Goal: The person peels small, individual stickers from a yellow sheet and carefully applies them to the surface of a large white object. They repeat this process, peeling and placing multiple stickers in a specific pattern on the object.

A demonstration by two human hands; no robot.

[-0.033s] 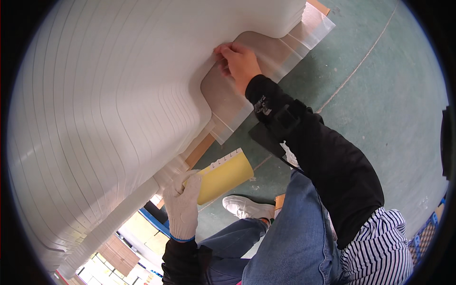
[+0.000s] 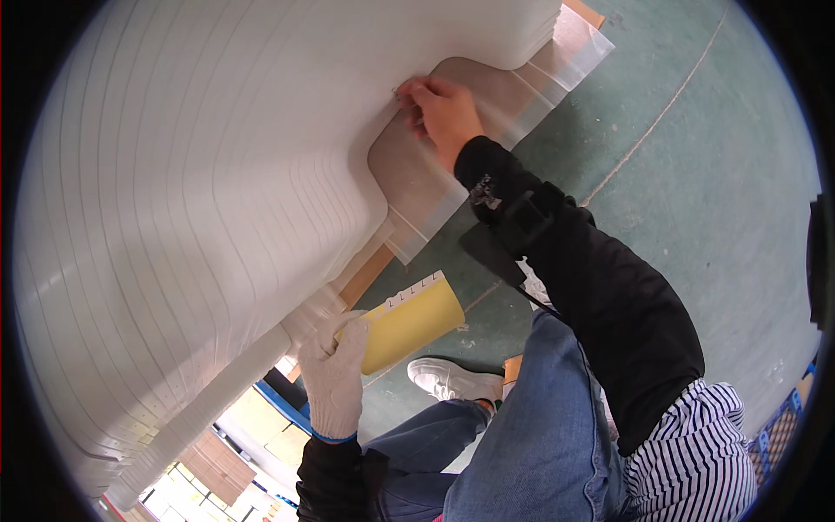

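My left hand [image 2: 334,383], in a white knit glove with a blue hem, grips a yellow sheet [image 2: 413,326] by its left end. Along the sheet's upper edge runs a row of small white printed labels [image 2: 411,293]. My bare right hand [image 2: 441,113] is at the edge of a stack of white curved panels [image 2: 252,174], by a rounded notch. Its thumb and fingertips are drawn together against the panel edge; whatever may be between them is too small to make out.
Clear plastic film [image 2: 430,217] and brown cardboard [image 2: 367,274] stick out from under the stack. Green floor [image 2: 696,191] with a pale line lies to the right. My white shoe [image 2: 448,379] is below the yellow sheet. A blue mesh crate [image 2: 783,426] stands at lower right.
My right hand has shifted very slightly to the right along the panel edge. My left hand and the yellow sheet have stayed where they were.
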